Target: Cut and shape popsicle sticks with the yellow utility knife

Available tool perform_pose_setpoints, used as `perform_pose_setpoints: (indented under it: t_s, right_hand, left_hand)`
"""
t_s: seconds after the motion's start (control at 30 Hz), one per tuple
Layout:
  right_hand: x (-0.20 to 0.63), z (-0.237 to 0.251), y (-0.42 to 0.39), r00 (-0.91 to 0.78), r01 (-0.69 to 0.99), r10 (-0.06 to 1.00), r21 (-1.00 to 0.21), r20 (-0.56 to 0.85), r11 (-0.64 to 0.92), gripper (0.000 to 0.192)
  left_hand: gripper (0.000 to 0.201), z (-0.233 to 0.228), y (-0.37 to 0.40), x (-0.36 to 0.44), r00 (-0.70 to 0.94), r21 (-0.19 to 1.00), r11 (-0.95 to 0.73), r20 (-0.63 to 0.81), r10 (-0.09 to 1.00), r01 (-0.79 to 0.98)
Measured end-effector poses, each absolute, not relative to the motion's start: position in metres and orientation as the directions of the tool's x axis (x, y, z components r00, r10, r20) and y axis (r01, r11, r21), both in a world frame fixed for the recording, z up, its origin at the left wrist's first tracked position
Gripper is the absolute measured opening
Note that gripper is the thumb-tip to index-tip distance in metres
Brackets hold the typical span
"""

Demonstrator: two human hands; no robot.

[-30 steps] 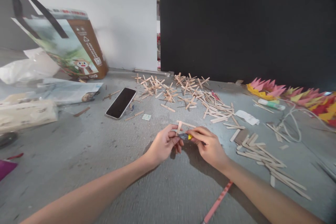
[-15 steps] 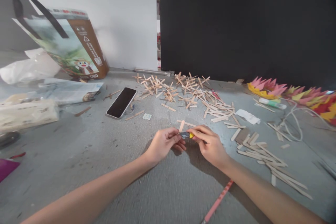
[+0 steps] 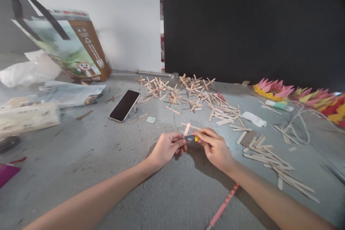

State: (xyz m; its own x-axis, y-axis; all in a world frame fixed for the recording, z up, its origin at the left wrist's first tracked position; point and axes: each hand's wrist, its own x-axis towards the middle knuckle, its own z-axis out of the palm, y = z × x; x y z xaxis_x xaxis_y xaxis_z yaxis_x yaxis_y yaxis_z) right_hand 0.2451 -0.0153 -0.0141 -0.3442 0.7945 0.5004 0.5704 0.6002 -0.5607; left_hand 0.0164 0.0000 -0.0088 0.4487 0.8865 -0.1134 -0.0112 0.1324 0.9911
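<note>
My left hand (image 3: 169, 147) is closed in a pinch on a wooden craft stick (image 3: 187, 129), which stands up tilted from the fingertips. Just right of it, my right hand (image 3: 217, 149) pinches a small yellow cutter (image 3: 197, 138) with a flat grey blade (image 3: 190, 138). The blade reaches across to the left fingertips, against the lower part of the stick; exact contact is hidden by the fingers. Another craft stick lies on the table behind the held one. Under my right forearm a pink striped pencil-like rod (image 3: 223, 206) lies partly covered.
Crossed craft sticks (image 3: 192, 90) form a pile at the back, and loose sticks (image 3: 269, 158) spread on the right. A phone (image 3: 124, 105) lies left of centre. Farther out are a paper bag (image 3: 72, 46), a glue stick (image 3: 279, 106), a white cable (image 3: 298, 122) and paper flowers (image 3: 273, 90).
The left fingers have curled in slightly beneath the craft stick, and the stick leans a little more to the right. The right hand with the cutter stays nearly in place.
</note>
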Motion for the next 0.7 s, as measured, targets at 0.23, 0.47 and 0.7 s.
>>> perform_pose_setpoints:
  t_s: [0.23,0.47,0.7]
  right_hand:
    - [0.2454,-0.0142,-0.0148,-0.362,0.57,0.799,-0.564,0.481,0.598,0.042]
    - [0.2451,-0.0147,-0.0166,-0.403,0.55,0.759,-0.528,0.511,0.647,0.054]
    - [0.2438,-0.0134,-0.0167,-0.376,0.539,0.763,-0.546,0.526,0.642,0.052]
  left_hand:
    - [0.028,-0.009,-0.001,0.0151,0.416,0.995,0.074,-0.097,0.904,0.072]
    - [0.028,-0.0063,-0.0051,0.0161,0.414,0.987,0.038,-0.099,0.905,0.154]
    - [0.03,-0.0024,-0.0069,0.0174,0.392,0.993,0.051,-0.091,0.915,0.111]
